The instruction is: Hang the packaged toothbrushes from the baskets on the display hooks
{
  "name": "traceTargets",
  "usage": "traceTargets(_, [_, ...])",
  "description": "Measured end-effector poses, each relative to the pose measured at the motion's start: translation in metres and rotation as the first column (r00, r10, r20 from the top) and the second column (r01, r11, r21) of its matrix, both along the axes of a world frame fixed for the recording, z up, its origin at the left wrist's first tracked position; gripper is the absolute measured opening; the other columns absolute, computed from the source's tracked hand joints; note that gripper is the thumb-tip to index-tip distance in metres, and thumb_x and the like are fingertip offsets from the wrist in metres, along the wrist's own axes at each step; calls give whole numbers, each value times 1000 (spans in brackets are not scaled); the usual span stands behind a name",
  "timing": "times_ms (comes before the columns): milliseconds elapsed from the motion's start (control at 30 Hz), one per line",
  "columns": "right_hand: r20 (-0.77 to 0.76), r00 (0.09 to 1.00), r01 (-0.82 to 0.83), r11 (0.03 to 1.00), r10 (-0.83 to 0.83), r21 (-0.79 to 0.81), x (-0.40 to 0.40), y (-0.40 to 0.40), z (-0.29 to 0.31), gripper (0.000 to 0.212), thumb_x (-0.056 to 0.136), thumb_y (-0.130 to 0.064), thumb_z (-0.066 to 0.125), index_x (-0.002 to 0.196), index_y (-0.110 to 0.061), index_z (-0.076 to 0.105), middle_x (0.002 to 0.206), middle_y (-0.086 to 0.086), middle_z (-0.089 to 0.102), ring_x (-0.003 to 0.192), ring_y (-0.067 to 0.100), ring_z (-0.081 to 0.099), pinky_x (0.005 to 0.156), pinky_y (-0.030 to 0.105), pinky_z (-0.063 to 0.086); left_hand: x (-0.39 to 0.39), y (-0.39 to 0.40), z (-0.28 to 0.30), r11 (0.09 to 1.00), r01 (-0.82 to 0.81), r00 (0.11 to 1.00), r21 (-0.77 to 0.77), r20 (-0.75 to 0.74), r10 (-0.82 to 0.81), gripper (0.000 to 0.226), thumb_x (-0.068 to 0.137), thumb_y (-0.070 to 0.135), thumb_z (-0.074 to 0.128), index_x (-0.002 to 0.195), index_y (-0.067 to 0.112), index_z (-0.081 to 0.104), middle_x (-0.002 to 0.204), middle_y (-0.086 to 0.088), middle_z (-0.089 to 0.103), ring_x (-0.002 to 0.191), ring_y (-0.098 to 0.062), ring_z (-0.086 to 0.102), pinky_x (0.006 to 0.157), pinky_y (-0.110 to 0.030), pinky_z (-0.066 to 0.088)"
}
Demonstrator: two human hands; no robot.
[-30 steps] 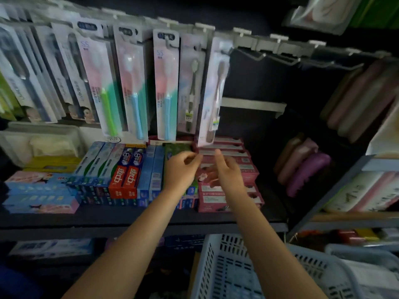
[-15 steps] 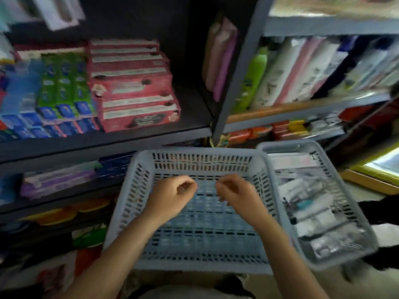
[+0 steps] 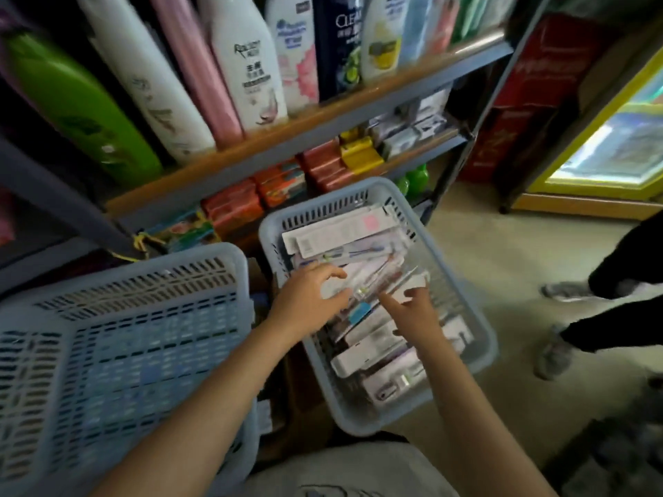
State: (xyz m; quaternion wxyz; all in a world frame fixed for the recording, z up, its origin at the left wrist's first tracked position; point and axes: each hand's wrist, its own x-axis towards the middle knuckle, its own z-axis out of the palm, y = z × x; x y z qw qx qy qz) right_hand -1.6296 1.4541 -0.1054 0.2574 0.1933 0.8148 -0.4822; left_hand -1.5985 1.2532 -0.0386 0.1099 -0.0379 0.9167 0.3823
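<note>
While both hands reach into the right basket [image 3: 477,338], left hand [image 3: 305,303] presses spread fingers on the packaged toothbrushes [image 3: 362,349] heaped inside, right hand [image 3: 416,310] loose, empty — packs likely light, slick, stiff; pinch a card end.

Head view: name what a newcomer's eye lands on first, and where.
First, both hands reaching into the right basket, which is heaped with packaged toothbrushes: the left hand lies on the pile and the right hand has its fingers down among the packs. Next, the left basket, empty beside it. Behind, tall shampoo bottles line the upper shelf.
</note>
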Motion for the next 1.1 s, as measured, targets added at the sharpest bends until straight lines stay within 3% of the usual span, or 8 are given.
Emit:
traceTargets(300, [97, 956, 290, 936, -276, -199, -35, 3, -43, 98, 86, -39, 78, 155, 1, 22, 155, 21, 36, 136, 36, 46, 106, 52, 49, -94, 22, -76, 975, 61, 979, -213, 201, -17, 95, 87, 51, 72, 160, 19, 20, 167, 1, 14, 153, -19, 18, 120, -39, 27])
traceTargets(400, [87, 948, 315, 942, -306, -115, -47, -1, -46, 71, 85, -37, 80, 135, -1, 46, 136, 20, 54, 122, 35, 58, 97, 53, 54, -113, 23, -89, 954, 102, 963, -280, 269, -24, 98, 87, 58, 69, 161, 20, 17, 169, -1, 9, 155, -20, 13, 122, -41, 24])
traceTargets(467, [71, 940, 338, 936, -332, -94, -55, 0, -45, 41, 83, -34, 82, 102, -10, 55, 107, 12, 63, 105, 35, 65, 88, 55, 57, -118, 24, -97, 928, 138, 959, -347, 281, -37, 94, 87, 60, 67, 159, 19, 21, 167, -3, 17, 153, -22, 18, 119, -39, 26])
traceTargets(600, [121, 947, 304, 952, -298, -34, -69, 7, -63, 77, 62, -62, 83, 110, -5, 65, 104, 14, 70, 99, 34, 69, 86, 51, 59, -117, 22, -107, 885, 138, 954, -445, 301, 3, 79, 86, 64, 64, 147, 20, 41, 148, -4, 46, 134, -27, 45, 105, -39, 42])
traceTargets(733, [140, 967, 227, 970, -213, -88, -77, 7, -58, 54, 74, -51, 85, 100, -7, 67, 92, 10, 71, 86, 28, 69, 77, 43, 59, -117, 15, -108, 927, 92, 928, -363, 370, 52, 65, 85, 58, 70, 133, 18, 55, 130, -4, 62, 113, -25, 60, 82, -33, 49])
traceTargets(867, [123, 974, 203, 972, -188, -119, -78, 3, -63, 40, 74, -50, 86, 94, -23, 64, 97, 9, 73, 89, 29, 71, 82, 51, 60, -122, 14, -100, 959, 13, 908, -282, 405, 106, 48, 84, 48, 75, 120, 17, 67, 116, -1, 69, 100, -20, 65, 83, -32, 54])
traceTargets(1000, [140, 971, 216, 962, -193, -168, -79, 0, -69, 101, 46, -76, 80, 125, -17, 57, 109, 7, 71, 96, 27, 70, 84, 49, 60, -122, 22, -99, 978, -40, 906, -204, 406, 122, 34, 85, 39, 76, 110, 18, 65, 103, 3, 66, 93, -17, 63, 77, -29, 51])
traceTargets(1100, [164, 964, 237, 955, -209, -177, -79, 0, -76, 121, 34, -80, 75, 134, -15, 51, 113, 7, 69, 100, 27, 69, 84, 50, 60, -120, 28, -98, 987, -88, 900, -134, 414, 136, 37, 84, 33, 78, 116, 22, 64, 107, 5, 68, 96, -16, 62, 83, -30, 51])
